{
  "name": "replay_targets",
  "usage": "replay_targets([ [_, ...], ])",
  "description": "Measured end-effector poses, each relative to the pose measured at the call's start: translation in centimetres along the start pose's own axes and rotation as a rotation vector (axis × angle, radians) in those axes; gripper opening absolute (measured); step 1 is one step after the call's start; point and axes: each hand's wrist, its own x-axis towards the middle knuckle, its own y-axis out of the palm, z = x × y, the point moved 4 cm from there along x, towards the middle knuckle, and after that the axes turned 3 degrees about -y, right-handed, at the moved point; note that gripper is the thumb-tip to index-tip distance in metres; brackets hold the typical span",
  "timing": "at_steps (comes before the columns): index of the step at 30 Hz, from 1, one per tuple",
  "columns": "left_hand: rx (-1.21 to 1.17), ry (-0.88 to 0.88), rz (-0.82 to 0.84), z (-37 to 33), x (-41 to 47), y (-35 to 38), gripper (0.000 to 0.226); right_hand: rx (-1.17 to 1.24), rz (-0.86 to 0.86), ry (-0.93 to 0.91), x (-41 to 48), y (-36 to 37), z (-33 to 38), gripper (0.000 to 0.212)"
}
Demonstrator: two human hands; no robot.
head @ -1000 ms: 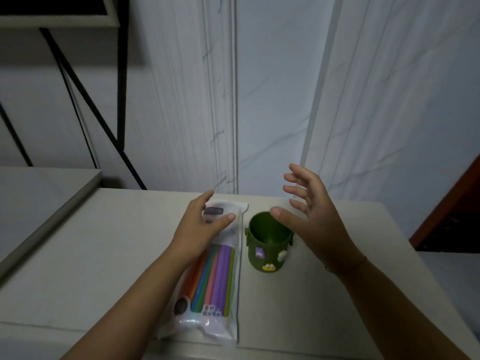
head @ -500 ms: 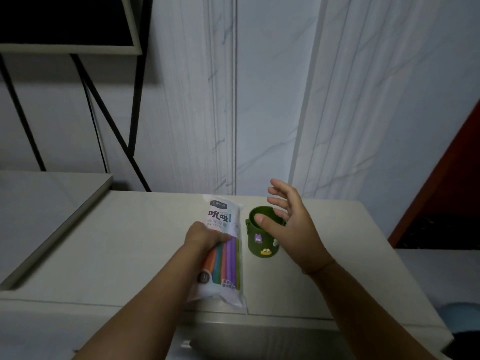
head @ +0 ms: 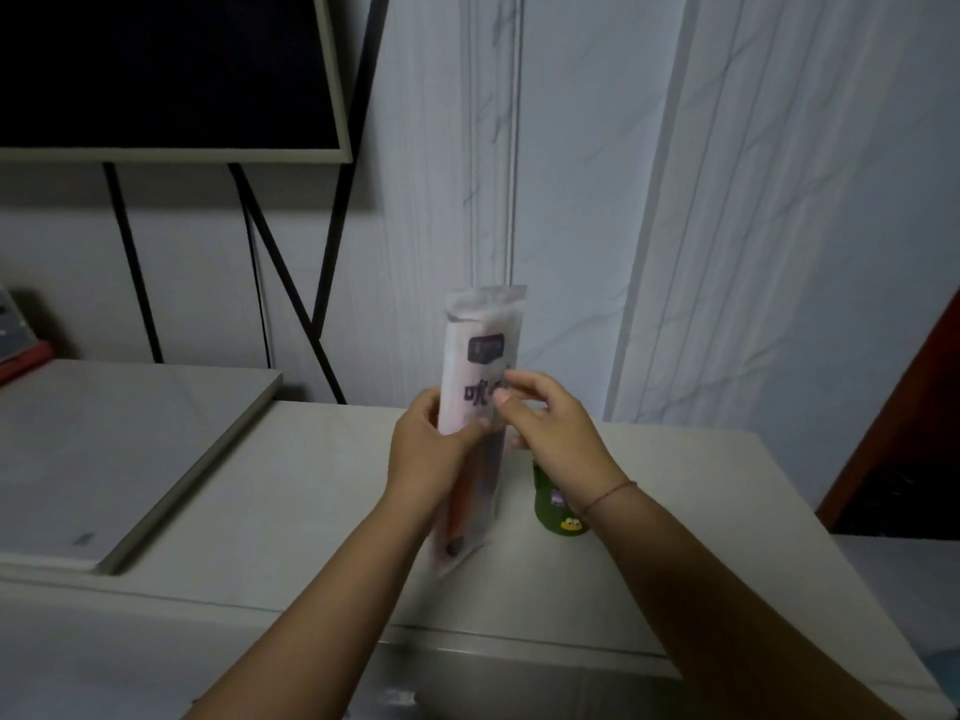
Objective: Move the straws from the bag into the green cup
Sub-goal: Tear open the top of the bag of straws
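Note:
A clear plastic bag [head: 480,356] with a white printed top stands nearly upright in the air above the pale counter [head: 291,491]. Coloured straws [head: 467,491] show through its lower part, blurred. My left hand [head: 426,454] grips the bag around its middle from the left. My right hand [head: 556,433] touches the bag's right side with thumb and fingertips near the print. The green cup [head: 558,511], with small stickers, stands on the counter to the right of the bag, partly hidden behind my right wrist.
A raised grey slab [head: 104,459] lies on the left of the counter. Above it hangs a dark framed panel [head: 166,75] on black metal legs [head: 291,283]. A marble wall rises close behind. A dark red door edge [head: 904,433] shows at right.
My left hand lifted the bag off the counter and stood it upright. My right hand moved from above the cup to the bag's right side.

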Motion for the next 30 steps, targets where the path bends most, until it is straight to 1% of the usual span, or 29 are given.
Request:
replay_targets([
  [1, -0.002, 0.041, 0.026, -0.9, -0.4, -0.1, 0.036, 0.006, -0.001, -0.007, 0.1, 0.0, 0.5, 0.028],
  [4, -0.03, 0.119, 0.121, -3.6, -1.3, -0.3, 0.045, 0.024, 0.018, -0.012, 0.3, -0.1, 1.8, 0.033],
  [8, -0.029, 0.092, 0.247, -5.6, -2.2, -0.6, 0.063, 0.068, 0.012, 0.013, 0.7, -0.5, 3.6, 0.034],
  [10, -0.114, 0.046, 0.289, -6.0, -2.4, -0.8, 0.066, 0.111, 0.018, 0.038, 0.9, -0.6, 4.4, 0.036],
  [12, -0.184, -0.015, 0.274, -6.3, -2.3, -1.2, 0.061, 0.167, 0.027, 0.075, 1.0, -0.7, 5.2, 0.037],
  [14, -0.174, -0.059, 0.255, -6.7, -1.8, -1.5, 0.056, 0.208, 0.054, 0.118, 1.1, -0.7, 5.8, 0.036],
  [17, -0.11, -0.082, 0.255, -7.2, -1.4, -1.4, 0.043, 0.189, 0.084, 0.173, 1.1, -0.7, 6.4, 0.034],
  [20, -0.114, -0.08, 0.271, -7.6, -1.2, -1.1, 0.034, 0.168, 0.102, 0.207, 1.1, -0.7, 6.5, 0.028],
  [23, -0.11, -0.068, 0.288, -7.9, -1.3, -1.0, 0.035, 0.206, 0.132, 0.227, 0.9, -0.7, 6.3, 0.019],
  [30, -0.108, -0.073, 0.284, -8.2, -1.2, -0.9, 0.028, 0.26, 0.179, 0.209, 0.6, -0.6, 5.9, 0.018],
])
